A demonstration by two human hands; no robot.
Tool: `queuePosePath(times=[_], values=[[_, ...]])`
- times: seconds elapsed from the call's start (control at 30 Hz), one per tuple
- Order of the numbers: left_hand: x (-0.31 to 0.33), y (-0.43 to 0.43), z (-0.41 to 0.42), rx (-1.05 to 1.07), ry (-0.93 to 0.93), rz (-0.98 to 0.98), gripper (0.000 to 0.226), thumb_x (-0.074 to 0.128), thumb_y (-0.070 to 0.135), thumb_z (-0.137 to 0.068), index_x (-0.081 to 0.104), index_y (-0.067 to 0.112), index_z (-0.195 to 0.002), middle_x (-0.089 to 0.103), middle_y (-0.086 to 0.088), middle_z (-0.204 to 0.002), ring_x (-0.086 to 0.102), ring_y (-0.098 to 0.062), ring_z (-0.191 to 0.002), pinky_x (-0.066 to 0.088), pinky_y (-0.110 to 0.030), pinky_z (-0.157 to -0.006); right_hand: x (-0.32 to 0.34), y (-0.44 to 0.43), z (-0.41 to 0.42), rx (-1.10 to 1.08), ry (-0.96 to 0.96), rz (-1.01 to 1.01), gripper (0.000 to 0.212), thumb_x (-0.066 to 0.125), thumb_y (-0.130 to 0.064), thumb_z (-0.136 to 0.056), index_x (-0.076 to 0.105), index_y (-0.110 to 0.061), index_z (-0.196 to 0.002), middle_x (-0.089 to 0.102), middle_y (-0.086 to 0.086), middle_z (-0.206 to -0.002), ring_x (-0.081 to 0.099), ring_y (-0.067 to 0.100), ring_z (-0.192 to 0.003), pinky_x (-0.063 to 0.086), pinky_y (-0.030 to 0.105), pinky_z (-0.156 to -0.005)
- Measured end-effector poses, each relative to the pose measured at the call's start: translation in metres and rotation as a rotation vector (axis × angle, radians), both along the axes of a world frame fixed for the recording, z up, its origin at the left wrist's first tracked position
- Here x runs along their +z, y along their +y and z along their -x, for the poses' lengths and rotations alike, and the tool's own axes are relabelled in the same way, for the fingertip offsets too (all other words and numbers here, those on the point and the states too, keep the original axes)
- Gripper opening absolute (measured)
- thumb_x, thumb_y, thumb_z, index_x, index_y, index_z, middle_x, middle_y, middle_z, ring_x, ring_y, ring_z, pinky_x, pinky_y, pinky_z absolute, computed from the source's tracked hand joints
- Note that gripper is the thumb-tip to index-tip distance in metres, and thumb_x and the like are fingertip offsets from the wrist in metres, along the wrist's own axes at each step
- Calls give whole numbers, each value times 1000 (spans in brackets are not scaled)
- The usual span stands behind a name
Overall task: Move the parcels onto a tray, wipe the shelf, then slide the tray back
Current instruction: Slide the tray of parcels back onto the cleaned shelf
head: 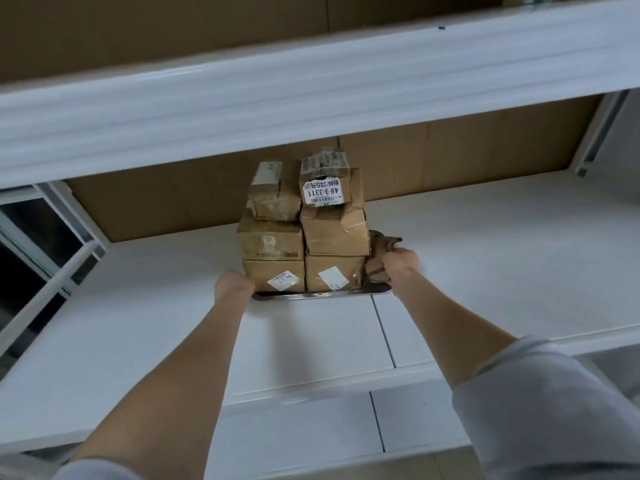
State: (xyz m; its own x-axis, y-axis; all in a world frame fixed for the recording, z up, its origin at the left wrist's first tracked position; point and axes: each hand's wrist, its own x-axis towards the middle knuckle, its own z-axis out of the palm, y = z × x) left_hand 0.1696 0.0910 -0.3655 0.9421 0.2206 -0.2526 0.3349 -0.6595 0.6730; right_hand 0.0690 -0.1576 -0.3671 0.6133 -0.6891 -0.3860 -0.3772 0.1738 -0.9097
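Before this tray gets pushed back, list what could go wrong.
1. The parcels are stacked three high in two loose columns on the tray, and the top ones sit crooked. A jerky push could topple them.
2. The right hand grips a bunched cloth against the tray's right end. It could snag under the rim or weaken the hold.
3. With the left hand at the tray's far-left end, uneven pushing may skew it on the shelf.
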Motion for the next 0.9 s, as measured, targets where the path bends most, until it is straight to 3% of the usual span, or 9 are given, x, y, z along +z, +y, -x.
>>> queuePosePath(times=[0.07,0.13,0.2,0.37,0.47,0.53,0.63,0.77,0.9], values=[[1,-5,-7,48,-36,32,26,43,2,-94,61,-10,-108,61,-25,-118,58,-41,-111,49,-39,-91,0,-3,-2,-55,16,38,35,43,-2,-92,62,-5,-121,64,16,-118,60,34,-109,51,36,-87],[0,-9,-13,98,-48,177,35,36,7,-98,52,-10,-125,53,-26,-131,50,-39,-122,46,-35,-84,0,-7,-3,-102,25,89,35,41,-3,-94,61,-5,-122,64,17,-120,60,34,-109,49,34,-87],[-5,-11,-19,176,-46,396,41,33,17,-100,49,-5,-131,49,-24,-137,50,-36,-120,39,-31,-75,0,-12,-3,-136,8,119,36,41,-3,-95,59,-7,-126,63,15,-121,59,32,-111,47,33,-86],[-16,-9,-34,295,73,801,49,30,38,-97,50,11,-132,56,-15,-132,57,-30,-112,47,-37,-84,-2,-15,-20,-109,-100,68,44,46,-5,-96,49,-16,-138,60,11,-130,58,31,-115,48,32,-89],[-13,-9,-35,286,101,864,49,28,43,-97,49,15,-132,60,-8,-125,58,-29,-110,46,-36,-79,-4,-9,-26,9,79,131,49,49,-20,-97,39,-12,-145,53,13,-138,53,34,-122,45,39,-99],[-10,-9,-32,272,97,842,47,27,43,-97,49,16,-129,60,-7,-122,58,-29,-108,46,-38,-82,-11,-10,-26,21,209,257,45,47,-18,-91,49,-16,-136,53,13,-137,51,33,-123,45,39,-101],[-8,-9,-30,253,114,813,50,26,45,-97,49,17,-131,60,-8,-124,58,-29,-113,46,-37,-87,-17,-14,-22,22,322,274,26,49,-19,-83,63,-9,-102,64,14,-109,60,31,-101,51,35,-80],[-7,-12,-29,237,147,818,52,24,46,-96,50,19,-132,60,-6,-124,57,-27,-115,44,-37,-83,-9,-7,-13,78,317,101,19,57,-13,-88,51,-5,-71,56,12,-74,57,28,-82,54,36,-80],[-10,-17,-28,215,135,822,52,24,47,-98,53,18,-130,61,-5,-126,57,-27,-115,43,-37,-97,-14,-9,-10,36,325,131,20,52,-1,-88,47,-5,-69,54,15,-79,60,31,-82,59,41,-80]])
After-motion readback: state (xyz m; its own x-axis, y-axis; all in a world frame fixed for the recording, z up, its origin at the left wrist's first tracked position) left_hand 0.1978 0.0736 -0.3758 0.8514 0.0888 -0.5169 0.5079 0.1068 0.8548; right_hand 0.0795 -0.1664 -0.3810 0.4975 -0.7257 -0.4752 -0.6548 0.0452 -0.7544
